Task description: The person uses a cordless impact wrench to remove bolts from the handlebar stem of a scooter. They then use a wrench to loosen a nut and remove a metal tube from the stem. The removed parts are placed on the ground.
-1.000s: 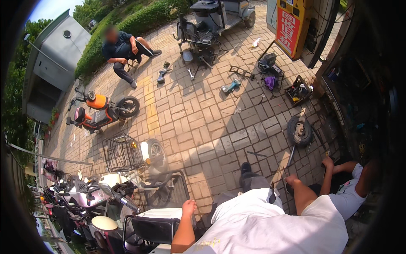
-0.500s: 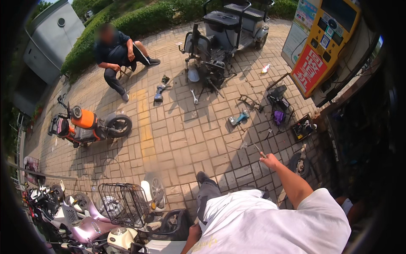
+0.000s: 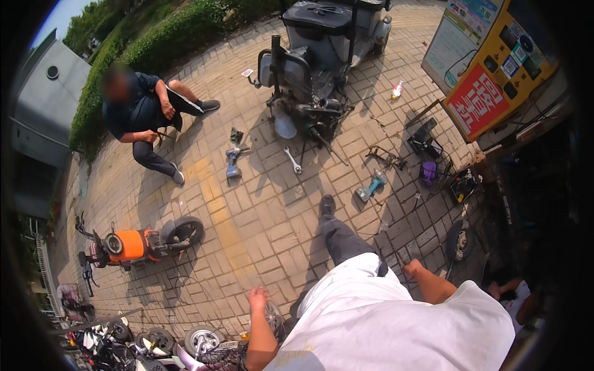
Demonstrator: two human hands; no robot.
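My right hand (image 3: pixel 418 271) is low, in front of my white shirt on the right, its fingers closed on a thin rod-like tool (image 3: pixel 403 254). The tool is slim and dark against the pavement, so its exact kind does not show. On the other side, my left hand (image 3: pixel 258 299) hangs beside my body with its fingers curled in, and I see nothing in it. Below it are parked scooters. Ahead on the paving lie a teal power tool (image 3: pixel 371 186), a blue-grey power tool (image 3: pixel 233 164) and a combination wrench (image 3: pixel 293 160).
A partly stripped three-wheeler (image 3: pixel 297 86) stands ahead. At left are a seated person (image 3: pixel 145 117) and an orange scooter (image 3: pixel 130 246). On the right are a yellow machine (image 3: pixel 504 68), a black frame (image 3: pixel 427 139), an open box (image 3: pixel 465 185) and a loose wheel (image 3: pixel 459 240). Another person (image 3: pixel 516 297) is at lower right.
My view has shifted forward, and one foot now reaches ahead toward the teal power tool. My right hand has dropped closer to my body; my left hand has swung forward and out.
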